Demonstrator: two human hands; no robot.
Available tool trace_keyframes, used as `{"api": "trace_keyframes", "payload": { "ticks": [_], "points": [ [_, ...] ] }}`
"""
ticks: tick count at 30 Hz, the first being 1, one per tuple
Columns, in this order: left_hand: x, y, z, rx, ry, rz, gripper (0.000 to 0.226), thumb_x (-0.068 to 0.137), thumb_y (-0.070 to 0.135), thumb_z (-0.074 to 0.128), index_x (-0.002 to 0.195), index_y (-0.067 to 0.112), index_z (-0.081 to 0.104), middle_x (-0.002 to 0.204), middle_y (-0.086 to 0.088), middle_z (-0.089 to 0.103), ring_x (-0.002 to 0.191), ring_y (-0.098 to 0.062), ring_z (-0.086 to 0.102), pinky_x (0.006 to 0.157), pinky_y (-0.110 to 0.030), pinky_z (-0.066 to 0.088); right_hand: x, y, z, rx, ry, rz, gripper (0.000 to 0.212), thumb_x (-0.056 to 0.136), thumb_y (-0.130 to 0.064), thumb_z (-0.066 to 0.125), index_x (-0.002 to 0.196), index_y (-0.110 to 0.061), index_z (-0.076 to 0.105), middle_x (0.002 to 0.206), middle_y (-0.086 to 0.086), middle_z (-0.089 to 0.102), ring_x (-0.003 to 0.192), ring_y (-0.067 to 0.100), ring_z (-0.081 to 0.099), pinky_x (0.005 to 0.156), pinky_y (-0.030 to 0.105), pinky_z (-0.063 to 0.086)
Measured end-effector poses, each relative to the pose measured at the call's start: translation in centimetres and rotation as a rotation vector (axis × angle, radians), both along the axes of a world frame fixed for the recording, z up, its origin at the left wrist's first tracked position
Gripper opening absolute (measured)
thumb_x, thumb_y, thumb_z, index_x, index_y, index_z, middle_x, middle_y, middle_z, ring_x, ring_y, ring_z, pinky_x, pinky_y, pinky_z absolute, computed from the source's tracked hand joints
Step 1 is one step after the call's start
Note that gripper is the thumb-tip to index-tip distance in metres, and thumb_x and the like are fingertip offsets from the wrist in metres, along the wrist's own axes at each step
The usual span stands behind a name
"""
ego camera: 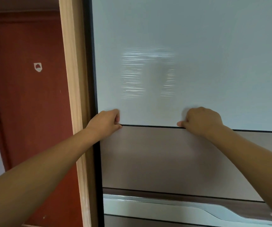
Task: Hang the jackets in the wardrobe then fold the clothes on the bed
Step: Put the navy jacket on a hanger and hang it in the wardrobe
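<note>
A wardrobe sliding door (189, 71) fills the view, with a pale frosted upper panel and a brown lower panel (164, 158). A thin dark strip (150, 126) divides the two. My left hand (106, 122) is at that strip near the door's left edge, fingers curled against it. My right hand (200, 121) is at the same strip further right, fingers curled, thumb pointing left along the strip. No jackets or other clothes are in view.
A light wooden wardrobe frame (73, 95) runs down the left of the sliding door. Beyond it stands a dark red room door (25, 95) with a small white sticker (38, 67). A silver handle band (181, 208) crosses the wardrobe door low down.
</note>
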State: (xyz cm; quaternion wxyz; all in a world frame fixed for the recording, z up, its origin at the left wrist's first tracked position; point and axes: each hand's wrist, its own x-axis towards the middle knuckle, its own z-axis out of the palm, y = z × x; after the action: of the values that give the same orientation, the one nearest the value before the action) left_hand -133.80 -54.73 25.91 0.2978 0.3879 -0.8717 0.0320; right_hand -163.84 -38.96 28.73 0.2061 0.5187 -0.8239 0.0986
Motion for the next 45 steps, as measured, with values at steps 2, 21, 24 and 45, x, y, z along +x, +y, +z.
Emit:
{"api": "trace_keyframes", "payload": {
  "ticks": [2,21,24,45],
  "points": [
    [0.7,0.0,-0.1,0.003,0.008,0.028,0.023,0.088,0.029,0.073,0.087,0.020,0.052,0.085,0.006,0.062,0.078,-0.017,0.060,0.070,-0.037,0.053,0.7,-0.5,0.0,0.003,0.004,0.012,0.044,0.094,-0.063,0.057,0.073,-0.025,0.046,0.076,-0.004,0.048,0.081,0.024,0.056,0.068,0.033,0.043],
    [-0.1,4.0,-2.3,0.073,-0.068,0.143,0.056,0.086,0.044,0.076,0.127,0.014,0.052,0.125,-0.008,0.058,0.109,-0.025,0.060,0.089,-0.040,0.052,1.5,2.2,-2.2,0.092,0.036,0.187,0.032,0.099,-0.053,0.052,0.100,-0.020,0.051,0.106,0.008,0.061,0.102,0.031,0.059,0.077,0.039,0.045],
    [-2.6,6.8,-3.0,0.167,-0.129,0.066,0.059,0.086,0.042,0.075,0.135,0.016,0.053,0.130,-0.005,0.061,0.113,-0.023,0.060,0.094,-0.038,0.050,-0.6,5.9,-3.8,0.074,-0.084,0.241,0.035,0.098,-0.049,0.054,0.110,-0.016,0.056,0.109,0.009,0.064,0.105,0.033,0.061,0.081,0.039,0.049],
    [-44.2,38.1,-7.4,0.201,-0.330,-0.543,0.086,0.090,0.057,0.065,0.159,0.022,0.027,0.154,-0.006,0.044,0.139,-0.022,0.044,0.114,-0.034,0.034,-33.2,48.8,-9.9,0.157,-0.293,-0.281,0.042,0.098,-0.054,0.054,0.131,-0.028,0.058,0.128,0.004,0.062,0.112,0.025,0.060,0.099,0.042,0.049]
  ]
}}
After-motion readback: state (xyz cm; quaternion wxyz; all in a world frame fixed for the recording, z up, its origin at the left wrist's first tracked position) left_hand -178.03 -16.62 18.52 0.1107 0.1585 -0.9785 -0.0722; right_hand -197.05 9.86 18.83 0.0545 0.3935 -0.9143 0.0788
